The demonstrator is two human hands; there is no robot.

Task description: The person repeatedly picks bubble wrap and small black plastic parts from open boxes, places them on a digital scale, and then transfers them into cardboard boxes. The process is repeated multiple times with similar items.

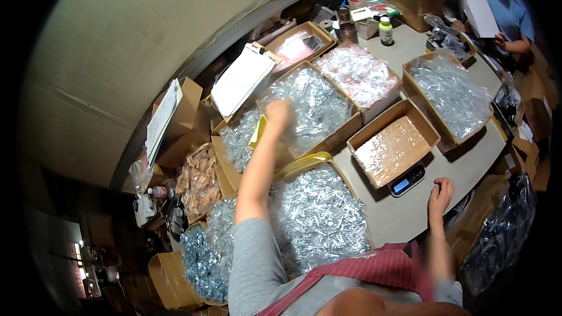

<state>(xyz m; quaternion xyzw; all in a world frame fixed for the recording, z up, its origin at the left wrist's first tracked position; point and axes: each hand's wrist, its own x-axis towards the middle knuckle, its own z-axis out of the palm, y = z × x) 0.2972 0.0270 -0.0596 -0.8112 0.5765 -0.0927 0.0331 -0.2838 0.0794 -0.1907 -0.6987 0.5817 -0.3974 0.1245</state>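
My left hand [280, 114], smeared by motion, is over the near-left side of a cardboard box of small clear plastic bags [316, 102]. Its fingers are too blurred to show a grip. At the table's right edge rests my right hand [442, 193], fingers loosely curled and nothing visible in them. Left of it sits a black digital scale [408, 181] with a lit display. A shallow cardboard box [430, 131] stands on the scale, with clear shiny packets [389, 149] over its bottom. Close to my body, a big box holds many small silvery metal parts [322, 213].
Farther back are a box of white-and-pink packets [360, 73], a clipboard [244, 79] and a green bottle [386, 31]. A box of clear bags [451, 93] stands right. Brown pieces [199, 178] lie at left. Another person [506, 11] holds paper at far right.
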